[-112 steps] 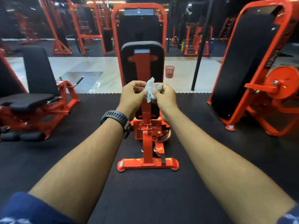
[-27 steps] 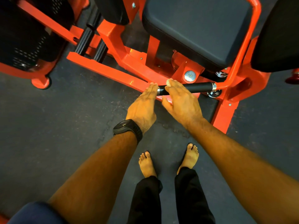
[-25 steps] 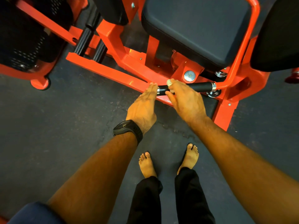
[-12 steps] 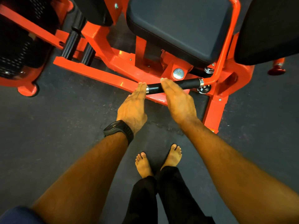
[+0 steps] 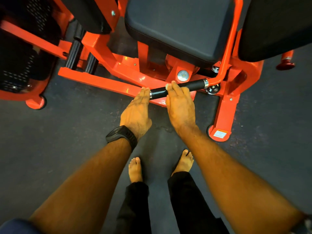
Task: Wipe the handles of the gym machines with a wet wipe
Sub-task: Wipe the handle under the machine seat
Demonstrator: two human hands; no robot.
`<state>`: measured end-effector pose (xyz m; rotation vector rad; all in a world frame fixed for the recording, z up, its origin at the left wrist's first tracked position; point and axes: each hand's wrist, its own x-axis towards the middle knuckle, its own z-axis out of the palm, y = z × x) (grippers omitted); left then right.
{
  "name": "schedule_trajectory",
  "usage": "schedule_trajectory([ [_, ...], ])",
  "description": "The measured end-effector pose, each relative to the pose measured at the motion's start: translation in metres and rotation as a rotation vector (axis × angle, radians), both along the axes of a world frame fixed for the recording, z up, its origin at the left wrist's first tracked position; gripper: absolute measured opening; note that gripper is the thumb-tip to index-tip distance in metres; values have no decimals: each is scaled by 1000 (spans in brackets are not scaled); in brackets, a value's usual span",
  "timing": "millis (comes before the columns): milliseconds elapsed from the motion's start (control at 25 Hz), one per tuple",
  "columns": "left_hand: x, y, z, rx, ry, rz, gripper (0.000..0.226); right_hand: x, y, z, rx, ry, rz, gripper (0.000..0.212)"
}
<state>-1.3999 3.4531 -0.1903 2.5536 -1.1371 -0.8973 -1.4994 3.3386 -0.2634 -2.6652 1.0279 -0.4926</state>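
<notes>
The wet wipe lies on the black handle under the right hand's straight, pressing fingers — now slightly farther from the free end, so wiping advances — while the left hand, flat and empty, touches that end.

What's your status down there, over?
Left hand flat, fingertips at free end of handle. Right hand presses wet wipe onto it. Nothing in the way.

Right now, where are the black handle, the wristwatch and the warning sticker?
black handle [image 5: 192, 85], head view, bare grip near its metal collar.
wristwatch [image 5: 120, 134], head view, top of the band.
warning sticker [image 5: 219, 133], head view, label's middle.
</notes>
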Motion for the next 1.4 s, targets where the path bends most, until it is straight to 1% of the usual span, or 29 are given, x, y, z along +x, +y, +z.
schedule_trajectory([
  [80,2,1,-1,9,-13,-25,96,-1,2,8,150,-148,-50,33],
  [120,4,2,-2,13,-22,-42,96,-2,2,12,259,-222,-145,30],
  [160,7,2,-4,11,-28,-62,96,-1,2,12,356,-317,-296,27],
  [200,10,3,-5,7,-28,-82,96,4,5,16,502,-446,-502,24],
  [240,12,5,-6,5,-25,-99,96,11,11,17,576,-557,-685,21],
  [280,14,6,-7,3,-22,-115,97,21,22,20,541,-655,-841,20],
  [320,16,8,-7,0,-22,-126,97,30,30,16,476,-714,-941,18],
  [360,18,9,-6,-1,-24,-135,97,36,31,14,488,-782,-1022,16],
  [440,23,11,-5,-13,-25,-164,97,40,10,15,660,-919,-1230,22],
  [480,25,11,-5,-24,-26,-178,97,42,-5,15,705,-960,-1339,26],
  [520,26,11,-5,-32,-27,-188,97,42,-13,14,755,-1006,-1419,27],
  [560,25,11,-6,-37,-23,-195,97,44,-15,9,783,-1035,-1444,27],
  [680,23,11,-11,-40,-6,-187,101,54,4,10,874,-1054,-1415,26],
  [720,23,12,-13,-46,-5,-183,102,53,4,10,932,-1095,-1419,26],
  [800,23,13,-19,-75,-10,-193,101,48,-9,9,972,-1170,-1463,16],
  [840,24,15,-22,-97,-14,-197,100,48,-13,12,911,-1137,-1455,14],
  [880,24,16,-25,-114,-14,-198,101,48,-10,15,811,-1036,-1404,14],
  [960,20,19,-28,-132,-4,-188,104,48,9,23,620,-829,-1143,21],
  [1040,17,19,-28,-131,8,-180,106,32,9,21,554,-686,-953,27],
  [1080,17,18,-28,-127,7,-186,106,19,-2,21,630,-669,-922,30],
  [1160,20,18,-28,-131,-4,-207,106,-2,-26,21,972,-742,-902,39],
  [1200,20,18,-29,-133,-6,-206,106,-8,-28,19,1065,-718,-876,40],
  [1240,19,19,-29,-132,-1,-195,107,-9,-27,19,992,-581,-809,40],
  [1280,16,19,-29,-130,11,-176,108,-8,-25,17,866,-429,-671,37],
  [1360,12,17,-29,-133,44,-133,110,-19,-22,3,533,-141,-357,35],
  [1400,12,16,-30,-140,52,-119,109,-21,-29,0,403,-64,-290,34],
])
